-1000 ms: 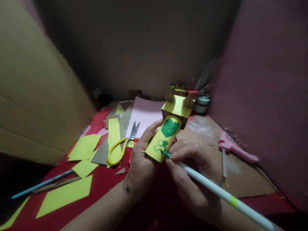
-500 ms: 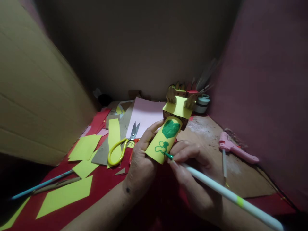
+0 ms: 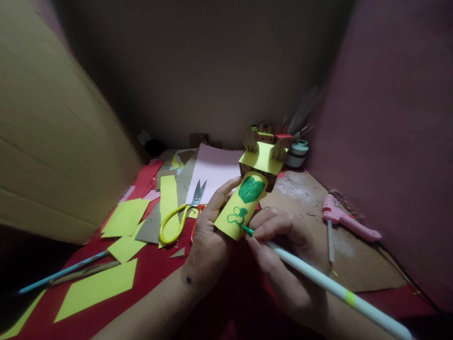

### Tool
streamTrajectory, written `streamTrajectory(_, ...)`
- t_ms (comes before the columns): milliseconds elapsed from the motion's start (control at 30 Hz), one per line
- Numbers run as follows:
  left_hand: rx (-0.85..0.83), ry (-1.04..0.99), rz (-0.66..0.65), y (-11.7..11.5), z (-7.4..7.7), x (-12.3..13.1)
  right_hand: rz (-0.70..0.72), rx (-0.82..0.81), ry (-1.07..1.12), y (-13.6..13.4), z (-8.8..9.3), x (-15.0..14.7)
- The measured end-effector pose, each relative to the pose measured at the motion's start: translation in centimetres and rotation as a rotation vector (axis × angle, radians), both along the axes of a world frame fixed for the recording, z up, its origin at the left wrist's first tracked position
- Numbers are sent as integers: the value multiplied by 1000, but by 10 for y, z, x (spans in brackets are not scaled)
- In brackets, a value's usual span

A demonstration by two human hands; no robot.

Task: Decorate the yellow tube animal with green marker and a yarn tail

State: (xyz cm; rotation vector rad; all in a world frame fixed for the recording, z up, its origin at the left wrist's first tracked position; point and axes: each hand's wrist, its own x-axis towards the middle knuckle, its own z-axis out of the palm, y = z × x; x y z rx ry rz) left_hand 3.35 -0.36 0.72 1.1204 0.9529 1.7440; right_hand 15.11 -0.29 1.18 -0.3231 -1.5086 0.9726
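Over red surface (image 3: 159,271) — L fingers (image 3: 220,192) wrapped round yellow tube (image 3: 242,205), R fingers (image 3: 274,230) pinching green-tipped white pen (image 3: 311,270).

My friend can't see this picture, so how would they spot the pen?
Above the red table, the left hand holds a yellow tube. The right hand points a pen at it. That pen is white with a green tip, unlike the thin blue stick lying at far left.
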Motion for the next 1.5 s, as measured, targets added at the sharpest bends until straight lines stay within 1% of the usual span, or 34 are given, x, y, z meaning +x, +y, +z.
streamTrajectory(433, -1, -41, -26, -2, 3, 1, -13, 24, -39, 2, -2, 1)
streamTrajectory(600, -10, -69, -44, -2, 2, 1, -14, 0, -2, 2, -5, -1)
streamTrajectory(767, -15, -99, -58, -2, 1, 2, 8, 10, 1, 2, -3, -2)
streamTrajectory(1067, -15, -92, -51, -2, 3, 2, -5, 4, -28, 1, -4, -1)
streamTrajectory(1267, -5, -117, -46, -3, 2, 3, -3, -34, 8, 3, -7, -3)
streamTrajectory(1500, -9, -102, -42, -2, 2, 3, -43, -46, 6, 1, -5, -3)
